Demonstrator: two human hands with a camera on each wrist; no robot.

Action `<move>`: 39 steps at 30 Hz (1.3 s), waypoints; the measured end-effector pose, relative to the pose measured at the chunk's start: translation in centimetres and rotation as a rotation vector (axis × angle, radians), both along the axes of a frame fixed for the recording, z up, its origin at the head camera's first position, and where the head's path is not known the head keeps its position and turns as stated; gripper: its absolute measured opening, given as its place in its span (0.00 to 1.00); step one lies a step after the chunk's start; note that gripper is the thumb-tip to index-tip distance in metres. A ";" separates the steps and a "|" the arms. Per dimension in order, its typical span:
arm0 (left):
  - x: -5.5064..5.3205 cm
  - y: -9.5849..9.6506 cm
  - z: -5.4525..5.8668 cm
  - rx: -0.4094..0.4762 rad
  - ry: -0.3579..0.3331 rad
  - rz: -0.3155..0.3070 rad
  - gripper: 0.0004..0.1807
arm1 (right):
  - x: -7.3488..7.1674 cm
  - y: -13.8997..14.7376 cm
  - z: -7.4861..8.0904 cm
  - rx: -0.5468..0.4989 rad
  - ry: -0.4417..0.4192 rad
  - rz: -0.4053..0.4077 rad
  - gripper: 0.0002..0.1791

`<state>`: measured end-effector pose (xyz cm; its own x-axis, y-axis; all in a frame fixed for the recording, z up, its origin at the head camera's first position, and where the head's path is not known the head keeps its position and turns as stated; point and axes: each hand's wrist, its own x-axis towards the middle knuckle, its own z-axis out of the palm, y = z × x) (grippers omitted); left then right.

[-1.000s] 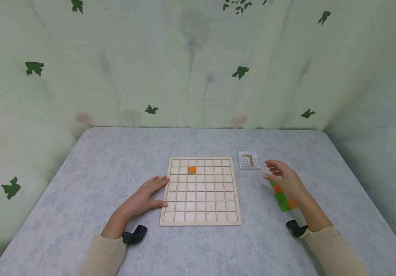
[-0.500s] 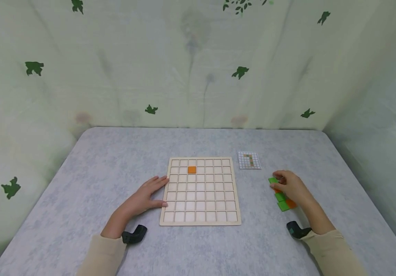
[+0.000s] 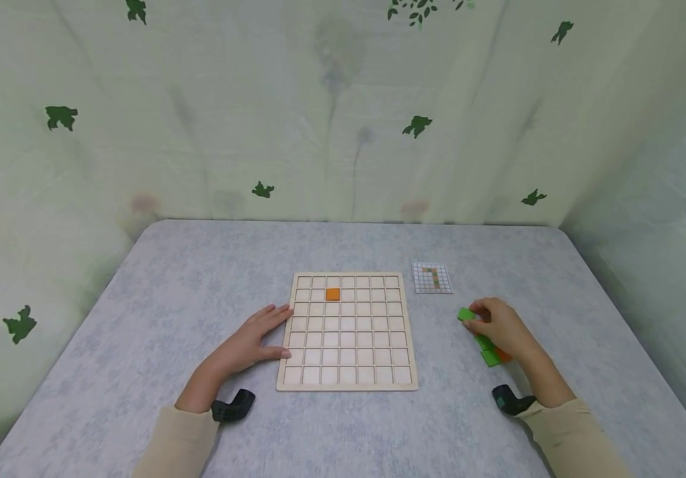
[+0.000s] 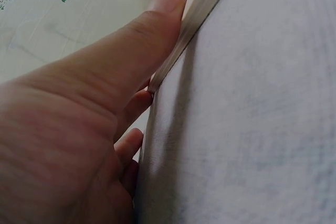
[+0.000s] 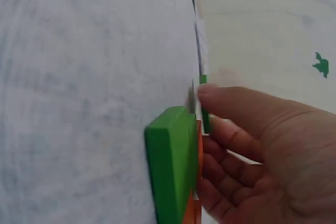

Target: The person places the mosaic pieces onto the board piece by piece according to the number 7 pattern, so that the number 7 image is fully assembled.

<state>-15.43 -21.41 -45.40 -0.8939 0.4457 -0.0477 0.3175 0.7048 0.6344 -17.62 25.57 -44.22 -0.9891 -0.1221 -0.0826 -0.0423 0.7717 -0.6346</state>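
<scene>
My left hand rests on the left edge of a wooden grid board, fingers straight and spread; in the left wrist view the thumb lies over the board's edge. One orange tile sits in a cell of the board's second row. To the right of the board, my right hand pinches a green tile between thumb and fingers. Under and beside that hand lie more green tiles and an orange tile, partly hidden by it.
A small printed pattern card lies beyond the board's upper right corner. A black wrist device is worn on the left arm and another on the right. A pale curtain with green leaf shapes hangs behind the grey table.
The right hand has come down to the loose tiles and taken the farthest green one, which has shifted slightly left. The left hand and the board have stayed put.
</scene>
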 end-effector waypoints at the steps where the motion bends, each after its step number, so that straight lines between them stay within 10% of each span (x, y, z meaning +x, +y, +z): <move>1: 0.0 0.0 0.0 -0.001 0.001 0.000 0.45 | 0.0 -0.1 0.1 -0.009 0.016 0.000 0.18; 10: -0.1 0.0 -0.2 -0.001 -0.004 0.001 0.45 | -0.9 -4.2 1.9 -0.168 0.272 0.031 0.17; 20: -0.2 0.0 -0.3 0.009 -0.016 0.006 0.46 | -3.6 -11.5 3.2 -0.387 0.344 0.174 0.21; 32: -0.1 -0.1 -0.3 0.023 -0.012 0.001 0.46 | -5.6 -16.3 1.0 -0.465 0.225 0.252 0.17; 39: -0.1 -0.3 -0.4 0.037 0.000 -0.009 0.45 | -6.0 -17.3 -0.2 -0.271 0.146 0.358 0.16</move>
